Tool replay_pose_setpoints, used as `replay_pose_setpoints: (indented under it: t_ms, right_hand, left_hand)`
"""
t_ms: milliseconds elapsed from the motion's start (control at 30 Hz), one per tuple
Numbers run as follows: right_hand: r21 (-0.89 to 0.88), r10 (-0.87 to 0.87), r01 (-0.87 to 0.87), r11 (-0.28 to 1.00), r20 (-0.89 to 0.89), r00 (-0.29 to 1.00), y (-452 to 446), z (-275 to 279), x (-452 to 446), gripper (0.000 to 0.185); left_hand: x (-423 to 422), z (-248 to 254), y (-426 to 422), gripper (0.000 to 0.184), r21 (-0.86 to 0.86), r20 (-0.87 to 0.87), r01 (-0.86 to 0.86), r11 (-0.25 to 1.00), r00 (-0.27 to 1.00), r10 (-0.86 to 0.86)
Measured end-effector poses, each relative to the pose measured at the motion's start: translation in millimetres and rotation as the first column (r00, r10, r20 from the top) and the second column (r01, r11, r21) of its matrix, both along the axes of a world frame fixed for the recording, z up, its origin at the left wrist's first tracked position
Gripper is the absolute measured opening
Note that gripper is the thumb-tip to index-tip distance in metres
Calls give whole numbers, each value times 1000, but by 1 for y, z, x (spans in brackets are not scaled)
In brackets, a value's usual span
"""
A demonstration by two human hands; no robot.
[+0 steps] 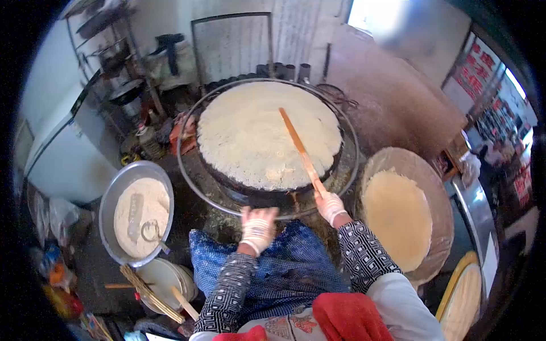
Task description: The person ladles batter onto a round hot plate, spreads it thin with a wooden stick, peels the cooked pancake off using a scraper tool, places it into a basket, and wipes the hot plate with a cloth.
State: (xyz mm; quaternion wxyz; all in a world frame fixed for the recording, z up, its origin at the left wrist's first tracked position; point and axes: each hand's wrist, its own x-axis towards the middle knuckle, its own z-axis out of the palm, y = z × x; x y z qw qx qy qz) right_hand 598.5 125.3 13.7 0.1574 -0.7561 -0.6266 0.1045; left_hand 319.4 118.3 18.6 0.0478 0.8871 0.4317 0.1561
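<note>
Spatula [297, 142] over pan [270, 128], upper center of frame.
Right hand [329, 206]: fingers curled around the spatula handle. Left hand [259, 227]: at the near edge of the ring [187, 187], finger spacing not determinable. Bowl [141, 213]: left. Basket [438, 210]: right. Blue cloth [267, 273]: lower center, between body and pan. Spatula crosses the pan's right half.

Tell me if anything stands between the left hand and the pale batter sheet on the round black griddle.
Yes: from the left hand, the grey metal ring comes first, then the griddle's dark near rim, before the pale batter sheet. Nothing else visible intervenes.
</note>
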Motion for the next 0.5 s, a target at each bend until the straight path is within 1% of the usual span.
replay_pose_setpoints:
  t_ms: [33,67,100,133,167,200,267,300,333,367,400,433,467,500]
  right_hand:
    - [73,-21,31,997,-132,991,2,-23,-1,55]
    - [45,-57,67,997,-203,977,-9,-8,-19,54]
    - [287,77,12,958,-298,952,-19,-32,-26,52]
    - [245,108,19,969,-496,862,-23,-57,-30,51]
    - [279,163,9,960,-588,792,-35,-60,-41,49]
    - [310,217,2,951,-671,709,-47,-63,-53,48]
    - [172,179,-91,981,-618,766,-82,-9,-89,46]
    - [68,140,-125,990,-613,778,-90,-3,-100,46]
    - [-38,106,-160,986,-599,794,-98,3,-112,46]
    - [16,150,-185,983,-656,739,-105,-4,-121,47]
    - [266,283,-143,953,-617,734,-110,-8,-128,41]
    - [256,259,-133,957,-560,787,-107,0,-121,41]
    - [240,233,-125,963,-502,833,-107,12,-108,41]
    - [222,207,-117,968,-442,873,-109,18,-94,42]
  left_hand:
    - [-16,1,3,47,-45,-92,-123,991,989,119]
    - [-31,-3,9,40,-20,-79,-142,990,987,140]
    - [-40,-8,13,34,5,-65,-162,987,985,162]
    - [-41,-17,17,31,22,-66,-148,989,987,149]
    - [-37,-23,20,28,44,-59,-133,990,989,135]
    - [-27,-18,18,28,19,-71,-75,997,995,77]
    - [-3,-23,12,31,-19,-70,-60,998,996,59]
    - [6,-29,9,32,-44,-56,-55,998,997,53]
    - [13,-38,10,34,12,-144,-28,1000,989,29]
    - [29,-35,14,37,-140,-186,-95,986,980,68]
    - [33,-39,12,40,-182,-128,-83,980,990,60]
    - [36,-44,9,43,-226,-71,-74,971,996,59]
    - [42,-44,7,43,-175,-75,-52,983,996,39]
    - [44,-43,5,41,-135,-29,-41,990,999,37]
